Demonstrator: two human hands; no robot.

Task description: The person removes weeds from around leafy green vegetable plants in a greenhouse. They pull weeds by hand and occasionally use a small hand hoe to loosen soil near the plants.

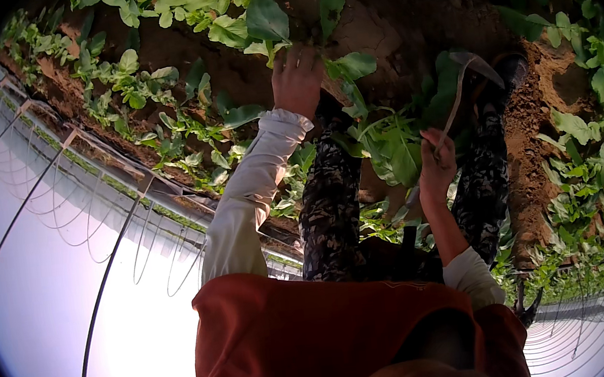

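Observation:
My left hand (299, 81) reaches down over the soil, back of the hand up, among broad green leaves (268, 18) of a leafy crop plant. Its fingertips are in shadow near the plant stems, so whether they pinch anything is hidden. In my right hand (437, 166) is a small hand hoe, held by its shank and handle. The hoe's metal blade (480, 67) points up and away, close to my right shoe (511, 70). Between my legs stands a leafy plant (394, 143), just left of the right hand.
Rows of leafy plants (131, 87) run along the left, with more plants (582, 175) on the right. Bare brown soil (525, 181) lies beside my right leg. A greenhouse wall with metal hoops (113, 252) and plastic film curves along the left.

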